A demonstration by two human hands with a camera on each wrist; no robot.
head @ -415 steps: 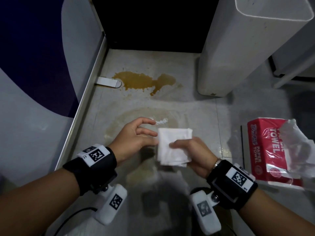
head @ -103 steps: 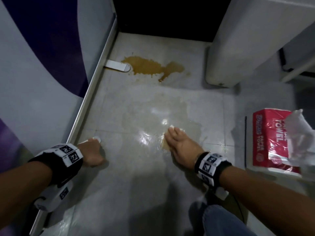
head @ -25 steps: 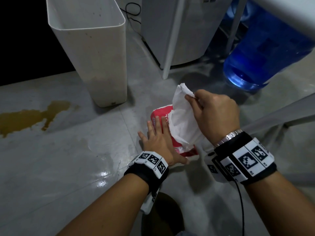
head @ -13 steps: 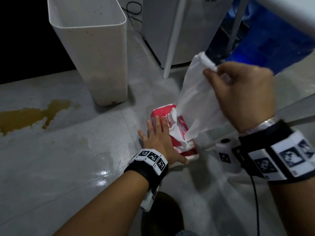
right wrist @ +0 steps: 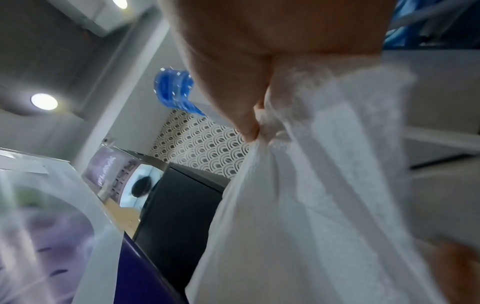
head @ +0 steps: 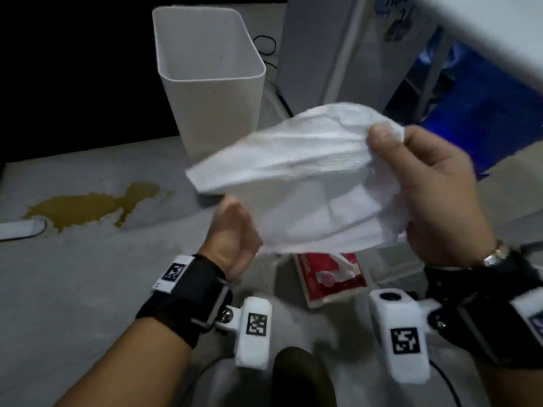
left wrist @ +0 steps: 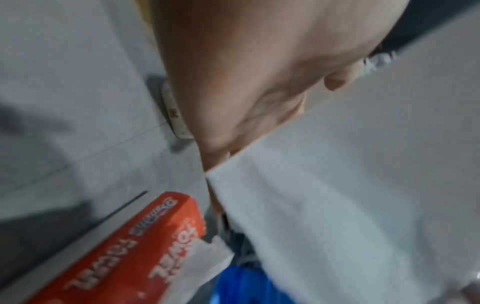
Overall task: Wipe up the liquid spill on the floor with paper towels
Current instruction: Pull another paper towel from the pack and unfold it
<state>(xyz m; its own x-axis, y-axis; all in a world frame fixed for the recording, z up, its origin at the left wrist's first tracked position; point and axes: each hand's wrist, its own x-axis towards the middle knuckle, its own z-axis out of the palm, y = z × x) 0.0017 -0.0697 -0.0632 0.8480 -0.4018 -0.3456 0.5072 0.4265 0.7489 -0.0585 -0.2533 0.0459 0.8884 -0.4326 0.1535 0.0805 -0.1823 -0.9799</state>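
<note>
One fresh paper towel (head: 296,183) is held up in the air between both hands, spread loosely above the floor (head: 88,289). The right hand (head: 435,201) has its thumb and fingers curled round the bunched edge at the sheet's 3 o'clock side. The left hand (head: 235,230) meets the sheet's lower corner at about 8 o'clock; its fingers are hidden behind the paper, so whether they pinch it cannot be told for sure. Below the sheet, at 6 o'clock, lies the red paper towel pack (head: 329,277), with a torn opening and another white sheet poking out. The brown spill (head: 91,205) sits on the floor well apart, out at 9 o'clock from the towel, not yet wiped. A white bin (head: 211,92) stands at 11 o'clock, beyond the sheet.

The step in hand appears to be readying a new towel, probably folding or bunching it. Next, the person would likely need to carry it over to the brown puddle, press it flat and let it soak, keeping the thin sheet from tearing.
</note>
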